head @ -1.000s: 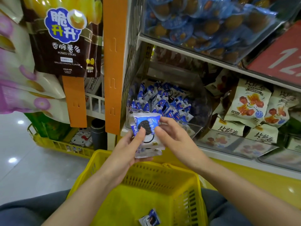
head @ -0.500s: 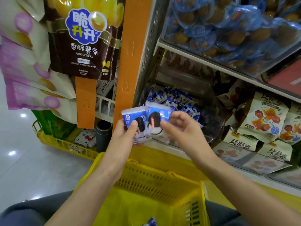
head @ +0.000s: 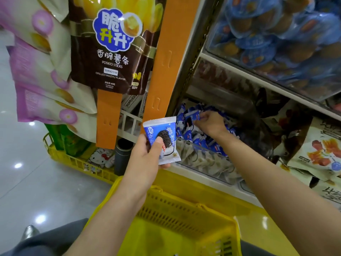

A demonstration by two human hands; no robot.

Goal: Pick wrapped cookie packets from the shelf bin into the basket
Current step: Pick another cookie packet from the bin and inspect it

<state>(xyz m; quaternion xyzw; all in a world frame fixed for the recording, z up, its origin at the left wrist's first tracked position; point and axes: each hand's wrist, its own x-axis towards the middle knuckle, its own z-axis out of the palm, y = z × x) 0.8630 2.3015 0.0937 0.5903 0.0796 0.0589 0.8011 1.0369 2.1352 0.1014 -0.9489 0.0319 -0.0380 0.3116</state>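
Left hand (head: 145, 159) holds one cookie packet (head: 161, 140) upright, thumb across its front, other fingers behind; blue and white wrapper with a dark sandwich cookie printed on it; the packet is above the far rim of the basket (head: 184, 215), just in front of the bin's near left corner; not in the basket.

Right hand (head: 208, 122) is inside the bin (head: 203, 157), palm down, fingers curled onto the pile of packets (head: 186, 132); fingertips pinch a top packet (head: 194, 116) at the back left of the pile; it looks barely raised from the pile, but that part is blurred.

Bin is clear plastic, sits on the lower shelf, its front wall facing the person. Basket is yellow plastic with a slotted wall, low in view between both forearms; most of its floor is cut off by the frame edge.

Around: an orange strip (head: 166, 61) runs down the shelf post just left of the bin; a brown potato sticks bag (head: 114, 45) hangs left of it; pink snack bags (head: 42, 74) hang further left; a second yellow crate (head: 73, 159) stands on the floor below them; blue wrapped snacks (head: 276, 34) fill the upper shelf; white snack bags (head: 321, 150) lie right of the bin.
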